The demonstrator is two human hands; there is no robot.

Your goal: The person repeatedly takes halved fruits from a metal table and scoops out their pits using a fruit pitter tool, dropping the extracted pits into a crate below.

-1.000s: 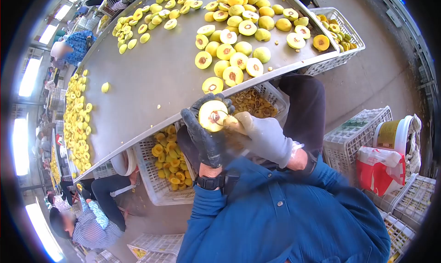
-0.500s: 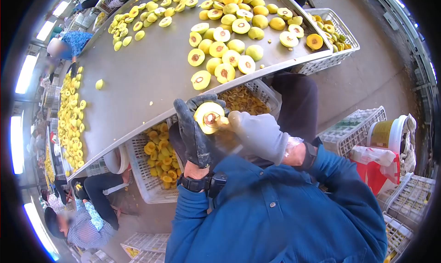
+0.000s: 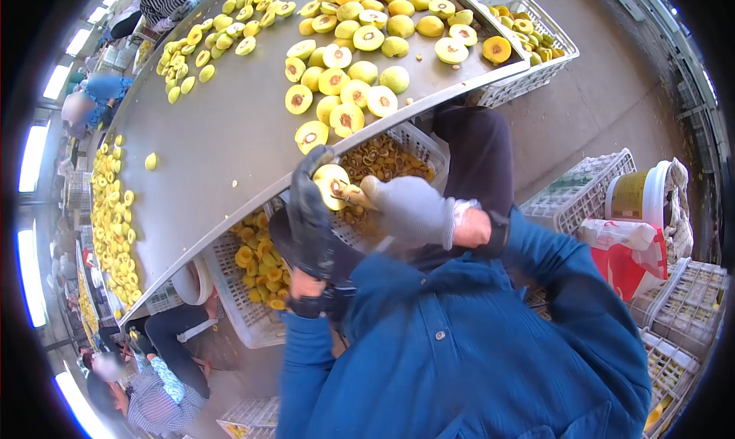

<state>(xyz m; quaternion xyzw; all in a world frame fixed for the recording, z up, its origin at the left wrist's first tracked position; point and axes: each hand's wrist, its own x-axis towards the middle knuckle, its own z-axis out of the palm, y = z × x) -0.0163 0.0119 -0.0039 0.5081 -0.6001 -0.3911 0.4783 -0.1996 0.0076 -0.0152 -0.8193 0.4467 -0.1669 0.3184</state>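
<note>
A halved yellow peach [image 3: 329, 182] rests in my left hand [image 3: 312, 228], which wears a dark rubber glove and curls round it. Its cut face points up toward me, with a reddish-brown centre. My right hand [image 3: 413, 209], in a grey knit glove, grips a short yellowish-brown tool [image 3: 357, 197]. The tool's end meets the cut face near the centre; the tip itself is hard to make out. Below both hands stands a crate of brown scooped-out scraps [image 3: 387, 159], partly hidden by the gloves.
Many peach halves [image 3: 356, 94] lie on the metal table [image 3: 207, 140], whose raised rim runs just beyond my hands. Crates of peach pieces stand under the table [image 3: 264, 267] and at its right end [image 3: 528, 37]. A white bucket [image 3: 647, 194] is at right. Co-workers sit at left.
The whole view has shifted a little. The peach half has turned slightly in my left hand, and the tool still touches its cut face.
</note>
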